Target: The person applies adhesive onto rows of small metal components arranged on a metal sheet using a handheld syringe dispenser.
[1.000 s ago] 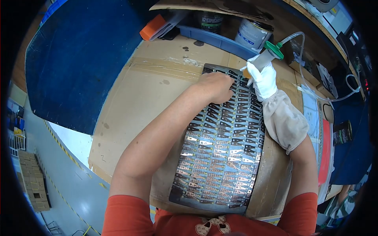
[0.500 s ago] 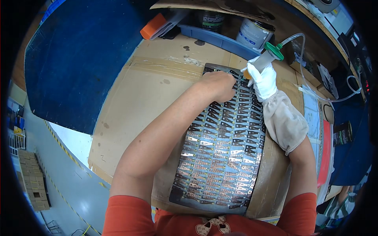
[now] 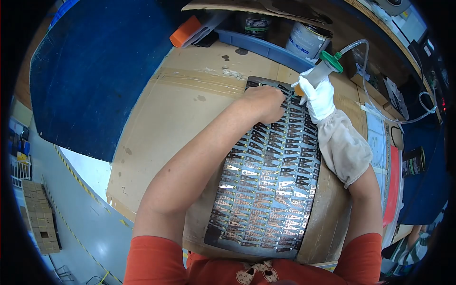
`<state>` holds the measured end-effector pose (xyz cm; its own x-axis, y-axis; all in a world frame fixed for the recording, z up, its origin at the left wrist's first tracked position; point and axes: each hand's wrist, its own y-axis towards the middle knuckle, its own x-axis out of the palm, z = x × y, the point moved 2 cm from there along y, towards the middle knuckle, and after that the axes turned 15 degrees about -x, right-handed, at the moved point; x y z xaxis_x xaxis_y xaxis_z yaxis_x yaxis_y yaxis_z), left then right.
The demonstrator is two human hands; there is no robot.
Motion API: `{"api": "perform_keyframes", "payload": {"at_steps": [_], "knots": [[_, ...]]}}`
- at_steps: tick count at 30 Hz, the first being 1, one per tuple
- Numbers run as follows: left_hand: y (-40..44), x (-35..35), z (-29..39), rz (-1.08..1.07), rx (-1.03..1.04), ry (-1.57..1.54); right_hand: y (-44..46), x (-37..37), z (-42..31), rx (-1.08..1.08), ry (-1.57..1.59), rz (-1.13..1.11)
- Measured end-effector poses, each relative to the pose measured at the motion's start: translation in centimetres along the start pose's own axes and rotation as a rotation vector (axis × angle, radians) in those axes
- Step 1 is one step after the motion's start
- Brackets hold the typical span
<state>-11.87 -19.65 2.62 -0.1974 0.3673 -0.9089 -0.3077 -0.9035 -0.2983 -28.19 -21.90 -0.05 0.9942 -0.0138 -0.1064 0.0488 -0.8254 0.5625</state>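
Factory workshop, cardboard-covered bench (image 3: pixel 185 114), metal tins (image 3: pixel 307 42), syringe (image 3: pixel 317 73) on clear tube (image 3: pixel 353 43), black-and-yellow floor tape (image 3: pixel 76 176)

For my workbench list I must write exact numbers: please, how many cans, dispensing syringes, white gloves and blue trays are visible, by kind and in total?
Cans: 3 (pale can, dark can behind the tray, dark can at far right)
Dispensing syringe: 1
White glove: 1
Blue tray: 1
Total: 6

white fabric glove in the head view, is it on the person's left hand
No, the white fabric glove covers the right hand, which holds the translucent green-capped syringe, while the left hand shows bare skin.
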Motion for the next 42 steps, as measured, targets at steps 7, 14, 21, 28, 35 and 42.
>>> {"api": "perform_keyframes", "payload": {"at_steps": [7, 14, 21, 28, 35, 42], "knots": [[0.4, 0.3, -0.1, 0.011, 0.004, 0.013, 0.0, 0.2, 0.0, -0.04, -0.009, 0.015], [0.3, 0.2, -0.1, 0.019, 0.013, 0.013, 0.5, 0.0, -0.5, -0.026, -0.045, -0.014], [0.8, 0.3, -0.4, 0.07, 0.03, -0.037, 0.9, 0.0, 0.2, -0.028, -0.044, 0.045], [1.5, 0.2, -0.3, 0.058, 0.018, -0.022, 0.7, 0.0, 0.0, -0.019, -0.058, 0.025], [1.6, 0.1, -0.2, 0.033, 0.023, -0.012, 0.9, 0.0, 0.4, -0.022, -0.05, 0.028], [1.6, 0.1, 0.0, 0.036, 0.008, -0.002, 0.8, 0.1, 0.2, -0.015, -0.035, 0.019]]}}
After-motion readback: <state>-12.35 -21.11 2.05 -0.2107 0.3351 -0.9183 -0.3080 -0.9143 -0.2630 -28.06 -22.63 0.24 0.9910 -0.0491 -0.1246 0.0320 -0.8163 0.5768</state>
